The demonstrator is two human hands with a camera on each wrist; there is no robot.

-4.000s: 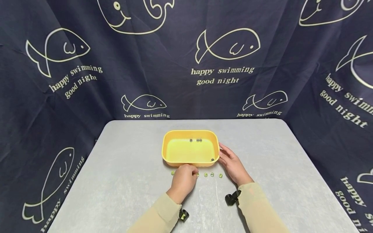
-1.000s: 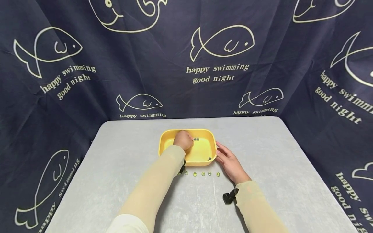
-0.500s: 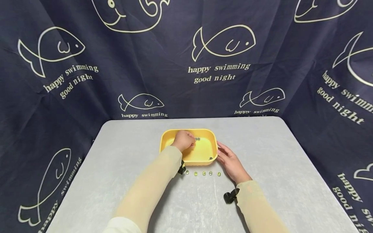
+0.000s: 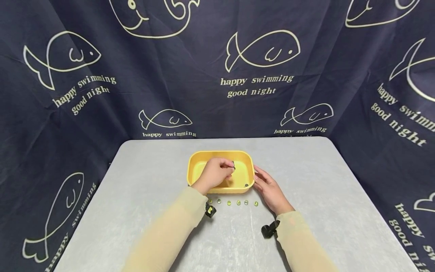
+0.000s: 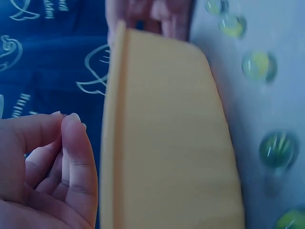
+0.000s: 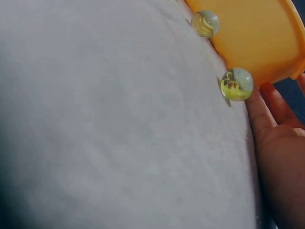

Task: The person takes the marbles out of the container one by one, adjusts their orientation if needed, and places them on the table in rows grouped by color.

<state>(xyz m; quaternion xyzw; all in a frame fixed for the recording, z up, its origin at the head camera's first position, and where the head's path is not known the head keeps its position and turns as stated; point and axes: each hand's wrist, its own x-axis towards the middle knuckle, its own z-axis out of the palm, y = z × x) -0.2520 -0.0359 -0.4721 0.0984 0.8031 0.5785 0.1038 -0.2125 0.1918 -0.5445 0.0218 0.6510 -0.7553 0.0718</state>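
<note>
My left hand [image 4: 215, 173] is over the yellow box [image 4: 192, 172], thumb and forefinger pinched together around a small dark marble [image 4: 234, 167] at the fingertips. In the left wrist view the left hand [image 5: 57, 162] shows thumb and forefinger tips meeting beside the box wall [image 5: 167, 129]; the marble is hidden there. Another dark marble [image 4: 246, 185] lies in the box's near right corner. My right hand [image 4: 271, 190] rests its extended fingers against the box's right side. In the right wrist view, the right hand [image 6: 281, 152] is close by a clear marble with a yellow swirl [image 6: 237, 84].
Several clear marbles with yellow-green swirls, one of them a marble [image 4: 238, 203] near the middle, stand in a row along the box's front on the grey table [image 4: 306, 162]. A dark blue curtain [image 4: 204, 83] with fish drawings hangs behind the table.
My left hand has gone from the marble row into the box, then in the last half second lifted toward me with a pinch. The right hand stays at the box's side.
</note>
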